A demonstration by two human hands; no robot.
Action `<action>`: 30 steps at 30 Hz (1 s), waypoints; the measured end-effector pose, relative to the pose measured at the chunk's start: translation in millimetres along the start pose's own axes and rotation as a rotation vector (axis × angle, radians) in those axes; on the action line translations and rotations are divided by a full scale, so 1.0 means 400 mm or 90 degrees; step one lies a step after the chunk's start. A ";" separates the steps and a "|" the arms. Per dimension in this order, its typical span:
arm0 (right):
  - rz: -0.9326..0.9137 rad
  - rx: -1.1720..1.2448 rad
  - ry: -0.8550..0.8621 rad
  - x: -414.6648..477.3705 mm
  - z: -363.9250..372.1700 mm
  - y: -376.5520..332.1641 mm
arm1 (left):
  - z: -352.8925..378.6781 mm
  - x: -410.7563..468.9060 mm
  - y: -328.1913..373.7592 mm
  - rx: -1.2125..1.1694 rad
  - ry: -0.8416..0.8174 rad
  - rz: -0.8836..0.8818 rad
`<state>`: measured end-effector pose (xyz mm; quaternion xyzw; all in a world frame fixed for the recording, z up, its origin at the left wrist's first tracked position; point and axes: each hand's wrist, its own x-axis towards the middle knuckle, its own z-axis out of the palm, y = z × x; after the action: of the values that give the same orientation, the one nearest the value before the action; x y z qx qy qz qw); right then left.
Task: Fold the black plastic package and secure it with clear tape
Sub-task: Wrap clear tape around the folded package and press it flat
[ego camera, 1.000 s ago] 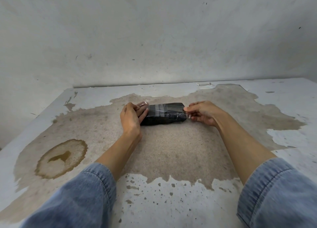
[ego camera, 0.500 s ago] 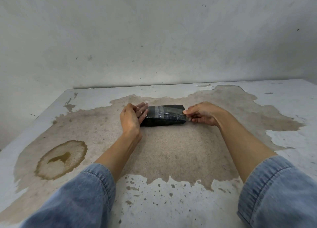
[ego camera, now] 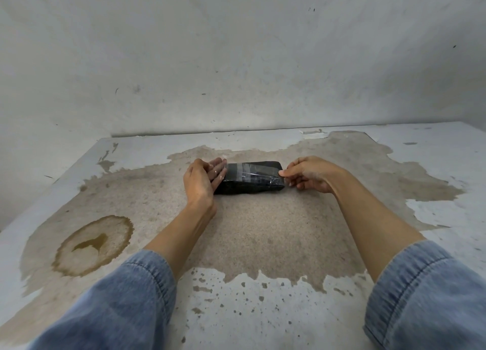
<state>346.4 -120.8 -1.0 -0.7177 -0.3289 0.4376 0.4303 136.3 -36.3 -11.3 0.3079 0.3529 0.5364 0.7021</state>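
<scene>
A folded black plastic package [ego camera: 251,185] lies flat on the worn table [ego camera: 263,231], long side left to right. Clear tape [ego camera: 243,172] runs across its top in shiny strips. My left hand [ego camera: 202,178] rests against the package's left end, fingers flat on the top and side. My right hand [ego camera: 307,173] is at the right end, thumb and fingertips pinched on the tape where it comes over that edge.
The table's white coating has peeled away in a wide brown patch under the package. A ring-shaped stain [ego camera: 92,244] marks the left front. A scuffed white wall [ego camera: 236,60] stands just behind the table's far edge.
My right hand has lowered the tape end onto the package's right edge. The left hand has flattened a little against the left end. The package has stayed in place.
</scene>
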 end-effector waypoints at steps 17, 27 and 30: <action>-0.101 0.111 0.006 -0.020 -0.004 0.026 | -0.006 0.010 -0.007 0.002 -0.012 0.003; -0.180 0.073 0.031 -0.036 -0.009 0.040 | -0.005 0.012 -0.004 0.027 -0.021 0.001; -0.161 0.064 0.021 -0.039 -0.017 0.034 | -0.006 0.012 -0.003 0.030 -0.024 -0.001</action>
<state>347.6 -141.9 -6.4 -0.6554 -0.3870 0.3839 0.5228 135.8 -31.9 -14.2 0.3345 0.3522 0.5216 0.7015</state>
